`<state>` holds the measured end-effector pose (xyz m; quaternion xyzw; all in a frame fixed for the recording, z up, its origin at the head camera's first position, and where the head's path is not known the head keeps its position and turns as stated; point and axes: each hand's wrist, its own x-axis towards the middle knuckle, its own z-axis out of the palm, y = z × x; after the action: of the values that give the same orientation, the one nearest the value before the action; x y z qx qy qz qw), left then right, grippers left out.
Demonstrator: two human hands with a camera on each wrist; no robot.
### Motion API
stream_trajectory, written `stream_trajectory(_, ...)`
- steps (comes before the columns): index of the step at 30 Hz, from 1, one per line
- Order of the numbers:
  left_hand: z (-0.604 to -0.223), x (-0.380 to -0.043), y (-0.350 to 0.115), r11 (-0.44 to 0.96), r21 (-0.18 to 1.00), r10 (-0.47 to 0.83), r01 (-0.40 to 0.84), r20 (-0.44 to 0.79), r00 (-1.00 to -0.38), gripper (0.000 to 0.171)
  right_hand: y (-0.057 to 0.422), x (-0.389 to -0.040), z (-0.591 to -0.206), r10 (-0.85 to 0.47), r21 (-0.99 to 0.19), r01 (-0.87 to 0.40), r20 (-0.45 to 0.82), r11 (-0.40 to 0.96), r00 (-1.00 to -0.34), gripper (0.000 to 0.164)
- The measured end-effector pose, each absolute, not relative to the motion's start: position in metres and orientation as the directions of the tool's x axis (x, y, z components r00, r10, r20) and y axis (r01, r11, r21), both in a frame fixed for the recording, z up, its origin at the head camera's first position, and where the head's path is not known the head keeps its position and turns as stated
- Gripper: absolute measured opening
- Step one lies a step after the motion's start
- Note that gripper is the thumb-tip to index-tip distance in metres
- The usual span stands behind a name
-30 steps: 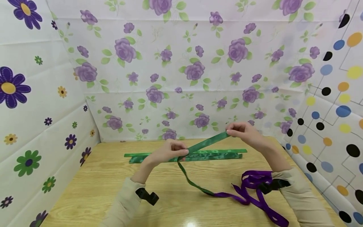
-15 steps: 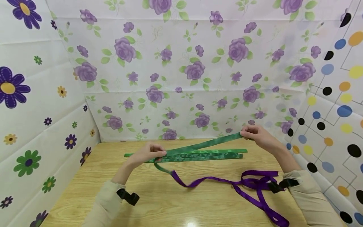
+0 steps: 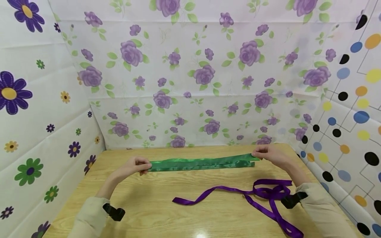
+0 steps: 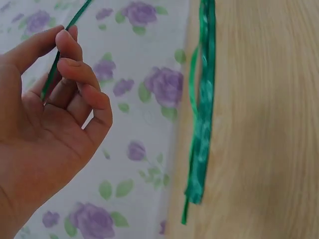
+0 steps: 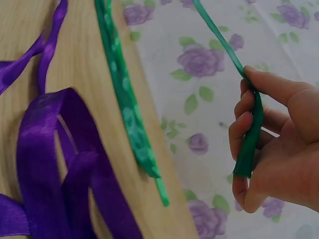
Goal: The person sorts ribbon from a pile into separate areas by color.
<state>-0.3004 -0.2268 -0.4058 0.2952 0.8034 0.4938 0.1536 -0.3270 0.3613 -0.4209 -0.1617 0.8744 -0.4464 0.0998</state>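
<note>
A green satin ribbon (image 3: 190, 163) stretches nearly level between my two hands. My left hand (image 3: 134, 166) pinches its left end between thumb and fingers. My right hand (image 3: 270, 155) pinches it near the right end, and in the right wrist view a short tail (image 5: 249, 154) runs down past the palm. Several other green ribbon strips (image 4: 200, 164) lie side by side on the table, lengthwise, behind and partly covered by the held one in the head view. One brighter green strip (image 5: 162, 191) sticks out past the others.
A loose tangle of purple ribbon (image 3: 276, 216) lies on the wooden table (image 3: 166, 215) at the right front, one end (image 3: 183, 201) reaching toward the middle. Flowered cloth (image 3: 184, 76) hangs at the back, with patterned cloths left and right. Each wrist carries a small black camera.
My left hand has slid left along the green ribbon to its end. My right hand has moved right, then lowered. The ribbon is now straight, and the purple end lies on the table.
</note>
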Motion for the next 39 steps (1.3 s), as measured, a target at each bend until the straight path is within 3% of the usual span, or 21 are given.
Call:
stream_trajectory(6, -0.429, -0.307, -0.247, 0.421, 0.869, 0.551, 0.261, -0.016, -0.834, 0.025, 0.357, -0.334, -0.444, -0.356, -0.804, -0.143, -0.09, 0.577, -0.93, 0.039)
stream_trajectory(12, -0.448, -0.312, -0.26, 0.517, 0.841, 0.462, 0.16, -0.117, -0.879, 0.032, 0.352, -0.338, -0.461, -0.322, -0.786, -0.103, -0.127, 0.61, -0.938, 0.03)
stream_trajectory(20, -0.467, -0.316, -0.264, 0.546, 0.836, 0.331, 0.042, -0.17, -0.928, 0.033, 0.347, -0.337, -0.477, -0.298, -0.765, -0.073, -0.159, 0.64, -0.941, 0.028)
stream_trajectory(27, -0.476, -0.319, -0.257, 0.639, 0.769, 0.177, -0.001, -0.148, -0.973, 0.022, 0.346, -0.341, -0.49, -0.27, -0.659, -0.143, -0.094, 0.739, -0.958, 0.022)
stream_trajectory(32, -0.479, -0.32, -0.248, 0.683, 0.729, 0.075, -0.042, -0.128, -0.989, 0.018, 0.344, -0.343, -0.495, -0.234, -0.631, -0.099, -0.134, 0.77, -0.963, 0.035)
stream_trajectory(39, -0.482, -0.327, -0.239, 0.692, 0.714, -0.051, -0.111, -0.105, -0.993, 0.029, 0.336, -0.347, -0.49, -0.145, -0.586, -0.04, -0.132, 0.809, -0.981, 0.032)
